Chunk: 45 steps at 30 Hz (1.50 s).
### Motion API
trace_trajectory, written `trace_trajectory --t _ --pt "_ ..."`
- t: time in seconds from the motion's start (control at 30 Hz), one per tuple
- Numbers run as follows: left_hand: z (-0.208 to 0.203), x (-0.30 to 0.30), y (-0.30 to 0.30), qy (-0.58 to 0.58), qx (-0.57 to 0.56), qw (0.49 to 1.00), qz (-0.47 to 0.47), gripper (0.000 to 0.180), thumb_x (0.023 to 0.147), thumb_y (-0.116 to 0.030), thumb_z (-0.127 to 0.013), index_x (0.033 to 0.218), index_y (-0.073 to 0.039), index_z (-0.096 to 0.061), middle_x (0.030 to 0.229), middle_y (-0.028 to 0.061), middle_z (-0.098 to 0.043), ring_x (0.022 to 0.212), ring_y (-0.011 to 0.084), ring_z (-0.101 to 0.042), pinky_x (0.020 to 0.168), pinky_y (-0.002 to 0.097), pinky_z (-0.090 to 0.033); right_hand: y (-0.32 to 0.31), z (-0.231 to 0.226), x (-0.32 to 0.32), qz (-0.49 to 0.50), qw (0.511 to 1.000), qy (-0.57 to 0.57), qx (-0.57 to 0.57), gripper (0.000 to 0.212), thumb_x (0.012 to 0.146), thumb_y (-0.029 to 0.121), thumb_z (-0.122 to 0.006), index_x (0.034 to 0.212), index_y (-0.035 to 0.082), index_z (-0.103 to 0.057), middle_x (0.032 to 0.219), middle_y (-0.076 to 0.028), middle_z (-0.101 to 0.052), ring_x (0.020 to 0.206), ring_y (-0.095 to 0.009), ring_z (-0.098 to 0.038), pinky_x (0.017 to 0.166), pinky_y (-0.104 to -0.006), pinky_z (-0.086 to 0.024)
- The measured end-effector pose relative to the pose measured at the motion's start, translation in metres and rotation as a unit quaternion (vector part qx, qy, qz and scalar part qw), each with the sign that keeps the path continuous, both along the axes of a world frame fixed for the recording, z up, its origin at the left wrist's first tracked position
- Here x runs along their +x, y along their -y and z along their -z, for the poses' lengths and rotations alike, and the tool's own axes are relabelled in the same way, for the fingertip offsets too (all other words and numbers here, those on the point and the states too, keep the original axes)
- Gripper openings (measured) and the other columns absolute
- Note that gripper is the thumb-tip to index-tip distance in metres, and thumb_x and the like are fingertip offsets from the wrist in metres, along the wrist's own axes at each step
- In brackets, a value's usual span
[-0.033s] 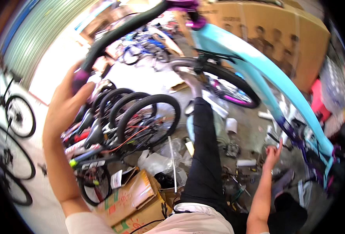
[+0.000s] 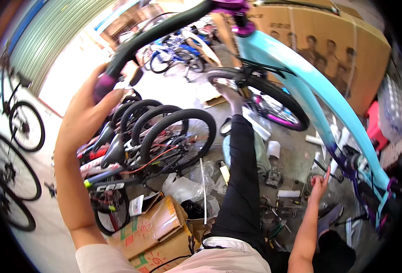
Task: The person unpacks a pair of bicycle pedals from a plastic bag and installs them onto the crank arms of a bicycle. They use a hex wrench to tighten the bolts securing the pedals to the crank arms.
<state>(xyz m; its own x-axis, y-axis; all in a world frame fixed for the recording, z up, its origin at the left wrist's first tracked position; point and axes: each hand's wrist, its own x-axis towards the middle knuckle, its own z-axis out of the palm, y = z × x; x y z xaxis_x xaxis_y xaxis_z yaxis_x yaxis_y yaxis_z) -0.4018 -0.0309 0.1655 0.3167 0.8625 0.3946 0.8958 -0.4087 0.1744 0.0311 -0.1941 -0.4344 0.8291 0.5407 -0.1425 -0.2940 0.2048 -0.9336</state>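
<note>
Turquoise bicycle frame slants from top centre down to the right, in front of the person; its black handlebar reaches left. Left hand is wrapped round the handlebar's purple-tipped end. Right hand is near the frame's purple lower section, index finger extended, the others curled; whether it holds anything cannot be told. Left foot overlaps the purple-rimmed front wheel in view; contact is unconfirmed.

Principal risk, as judged: a slipping left grip could let the frame swing or topple, bruising foot or shin. Pivoting of the wheel could trap the toes. Secondary: a wide handlebar swing might strike the packed bicycles to the left. Outermost, loose plastic wrapping and flattened carton present a probable slip hazard.
</note>
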Motion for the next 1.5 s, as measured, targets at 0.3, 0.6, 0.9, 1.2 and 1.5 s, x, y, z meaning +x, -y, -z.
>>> trace_trajectory --t 0.3,0.6,0.9,1.2,1.5 --pt "-0.01 0.003 0.01 0.009 -0.011 1.0 0.005 0.063 0.092 -0.043 -0.07 0.137 -0.002 -0.052 0.096 0.0106 -0.067 0.085 0.0174 -0.062 0.079 0.0323 -0.05 0.049 0.103 0.104 0.055 0.954 -0.285 -0.079 0.051 0.094 0.023 -0.062 0.142 0.034 -0.049 0.095 0.005 -0.061 0.075 -0.011 -0.059 0.064 -0.0298 -0.051" --pt "-0.006 -0.006 0.002 0.002 -0.013 1.0 0.002 0.067 0.092 -0.045 -0.071 0.137 0.001 -0.052 0.099 0.0129 -0.066 0.089 0.0187 -0.062 0.083 0.0326 -0.051 0.081 0.098 0.094 0.161 0.945 -0.276 0.071 0.028 0.097 0.028 -0.062 0.123 0.02 -0.065 0.096 0.005 -0.063 0.077 -0.009 -0.055 0.072 -0.026 -0.048" --pt "-0.003 -0.006 0.002 -0.029 0.026 0.998 0.039 0.056 0.098 -0.039 -0.067 0.138 -0.002 -0.051 0.104 0.0092 -0.064 0.094 0.0166 -0.059 0.086 0.0316 -0.048 0.088 0.115 0.06 0.154 0.93 -0.332 0.017 0.017 0.092 0.03 -0.069 0.106 0.02 -0.068 0.083 0.009 -0.063 0.071 -0.007 -0.056 0.067 -0.0254 -0.048" --pt "-0.003 0.008 0.007 -0.122 0.106 0.986 -0.042 0.053 0.097 -0.037 -0.067 0.134 -0.001 -0.054 0.09 0.0165 -0.068 0.081 0.0275 -0.065 0.078 0.038 -0.051 0.092 0.129 0.061 0.125 0.938 -0.323 0.014 0.025 0.093 0.031 -0.067 0.116 0.021 -0.068 0.087 0.007 -0.064 0.074 -0.008 -0.058 0.069 -0.0272 -0.048" --pt "-0.003 0.003 0.012 -0.152 0.141 0.977 -0.053 0.051 0.096 -0.035 -0.068 0.133 0.0 -0.057 0.091 0.019 -0.069 0.08 0.0316 -0.067 0.076 0.0395 -0.051 0.088 0.132 0.049 0.109 0.934 -0.34 0.009 0.025 0.092 0.033 -0.071 0.112 0.018 -0.067 0.087 0.007 -0.063 0.074 -0.008 -0.056 0.068 -0.0262 -0.045"
